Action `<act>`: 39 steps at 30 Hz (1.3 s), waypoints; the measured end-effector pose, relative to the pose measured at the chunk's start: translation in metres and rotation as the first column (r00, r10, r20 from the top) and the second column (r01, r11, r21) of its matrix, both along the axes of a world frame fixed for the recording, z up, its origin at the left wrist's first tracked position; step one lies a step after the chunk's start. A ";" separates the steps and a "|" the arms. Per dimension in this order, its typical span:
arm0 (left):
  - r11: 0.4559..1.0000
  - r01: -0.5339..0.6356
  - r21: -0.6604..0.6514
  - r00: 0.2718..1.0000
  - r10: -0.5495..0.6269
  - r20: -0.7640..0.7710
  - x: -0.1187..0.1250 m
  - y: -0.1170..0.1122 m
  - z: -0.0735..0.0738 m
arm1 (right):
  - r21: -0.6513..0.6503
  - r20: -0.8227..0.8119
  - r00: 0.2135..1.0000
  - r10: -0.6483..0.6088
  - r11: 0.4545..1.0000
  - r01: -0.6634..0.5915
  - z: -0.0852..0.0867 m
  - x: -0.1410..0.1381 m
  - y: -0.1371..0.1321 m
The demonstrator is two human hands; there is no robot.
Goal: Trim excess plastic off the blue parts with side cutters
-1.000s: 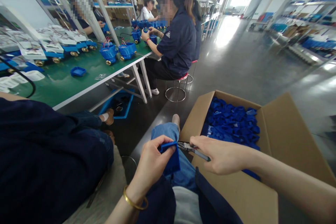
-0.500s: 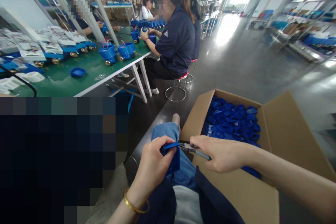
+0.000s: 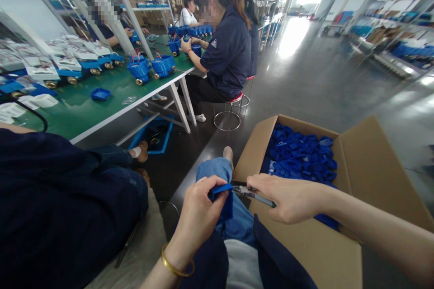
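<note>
Pinching a blue plastic part between thumb and fingers, the left hand holds it just left of the cardboard box, above the person's knee. The right hand, between that part and the box's near flap, has its grip wrapped around the handles of a pair of pliers. The pliers' metal nose meets the part's upper right corner; whether it bites the plastic or only rests against it, I cannot tell. Many similar blue pieces are heaped inside the box, and the green table stands well to the left of it.

The likeliest trouble, I judge, is at that corner. If the nose slipped off under a hard squeeze, it could gouge the face of the part or nip the left thumb, which lies near it. Catching too much plastic could crack the wall. A sharp tug might twist the part free, since the left grip has only a pinch on it, and it could drop to the floor left of the box.
</note>
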State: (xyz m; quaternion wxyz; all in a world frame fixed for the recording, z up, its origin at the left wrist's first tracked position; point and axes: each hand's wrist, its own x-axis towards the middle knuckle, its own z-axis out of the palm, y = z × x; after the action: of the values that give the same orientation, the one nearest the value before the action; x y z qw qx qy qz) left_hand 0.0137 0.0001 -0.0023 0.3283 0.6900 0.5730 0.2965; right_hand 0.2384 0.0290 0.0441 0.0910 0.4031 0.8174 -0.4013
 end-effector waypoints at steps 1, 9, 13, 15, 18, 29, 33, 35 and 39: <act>1.000 0.001 0.002 1.000 -0.001 0.000 0.000 0.000 0.000 | 0.002 0.002 1.000 -0.001 1.000 0.001 0.000 0.000 0.000; 0.997 0.043 0.070 0.999 -0.041 -0.027 0.000 -0.002 0.002 | -0.005 0.035 0.998 0.046 0.999 -0.046 -0.003 0.002 0.001; 0.990 0.084 0.109 0.996 -0.080 -0.043 -0.001 -0.001 0.001 | 0.084 0.131 0.989 0.067 0.993 -0.079 -0.006 -0.003 -0.004; 0.993 0.090 0.082 0.995 -0.086 -0.057 -0.001 0.000 0.000 | 0.226 0.206 0.977 0.047 0.969 -0.094 -0.008 -0.006 -0.008; 0.998 0.061 -0.026 0.998 -0.061 -0.023 -0.003 0.003 0.001 | 0.449 0.269 0.963 -0.026 0.888 -0.102 -0.014 -0.012 -0.015; 0.818 0.055 -0.573 0.838 0.275 0.472 0.005 0.007 -0.014 | 0.800 0.225 0.880 -0.419 0.594 0.078 -0.024 -0.021 -0.005; 0.759 0.113 -0.641 0.753 0.355 0.554 -0.002 0.012 -0.018 | 0.833 0.018 0.861 -0.509 0.484 0.268 -0.023 -0.010 0.001; 0.744 0.149 -0.651 0.725 0.366 0.584 -0.008 0.014 -0.015 | 0.800 -0.073 0.861 -0.504 0.486 0.352 -0.027 -0.005 0.000; 0.718 0.234 -0.655 0.670 0.370 0.644 -0.017 0.016 -0.011 | 0.756 -0.086 0.851 -0.518 0.522 0.394 -0.042 0.004 0.000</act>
State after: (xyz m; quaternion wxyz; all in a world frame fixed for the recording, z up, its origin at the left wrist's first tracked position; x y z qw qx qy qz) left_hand -0.0037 0.0159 -0.0128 0.7507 0.3098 0.4840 0.3258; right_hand 0.2424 0.0289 0.0018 -0.1309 0.6323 0.7636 -0.0052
